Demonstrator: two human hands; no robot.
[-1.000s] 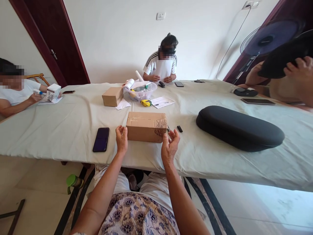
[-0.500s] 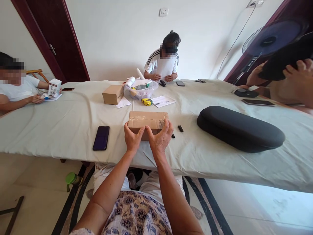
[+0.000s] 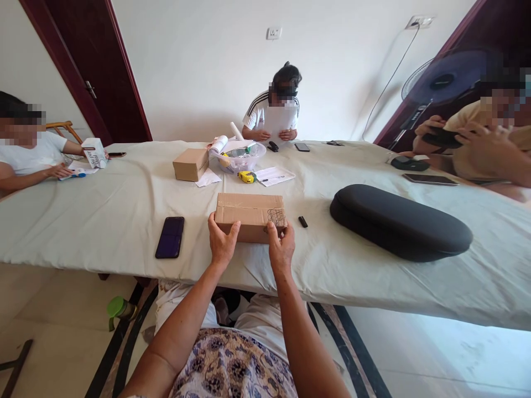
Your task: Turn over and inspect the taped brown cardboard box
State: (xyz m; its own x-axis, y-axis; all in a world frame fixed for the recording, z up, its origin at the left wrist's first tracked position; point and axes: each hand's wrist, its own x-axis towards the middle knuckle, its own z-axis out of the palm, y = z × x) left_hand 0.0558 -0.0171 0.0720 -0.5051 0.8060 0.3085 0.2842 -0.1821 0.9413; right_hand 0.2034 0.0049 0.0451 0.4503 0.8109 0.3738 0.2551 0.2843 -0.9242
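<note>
Right in front of me a brown cardboard box (image 3: pixel 249 209) rests on the cloth-covered table, with dark scribbles on its right end. My left hand (image 3: pixel 223 241) grips its left front corner, thumb on the front edge. At the right front corner, my right hand (image 3: pixel 282 243) holds the box, its thumb over the scribbled part. The fingers behind the box's sides are partly hidden. A dark phone (image 3: pixel 170 237) lies left of the box, and a small black cap-like piece (image 3: pixel 303 221) lies to its right.
A long black case (image 3: pixel 400 222) sits to the right. Farther back are a smaller cardboard box (image 3: pixel 191 165), a plastic basin of items (image 3: pixel 237 160), a yellow tape measure (image 3: pixel 248 177) and a paper with a pen (image 3: pixel 276 176). Several people sit around the table.
My right hand has slid from the box's front middle to its right corner, so my thumbs are now apart. The person at right has lowered the black object.
</note>
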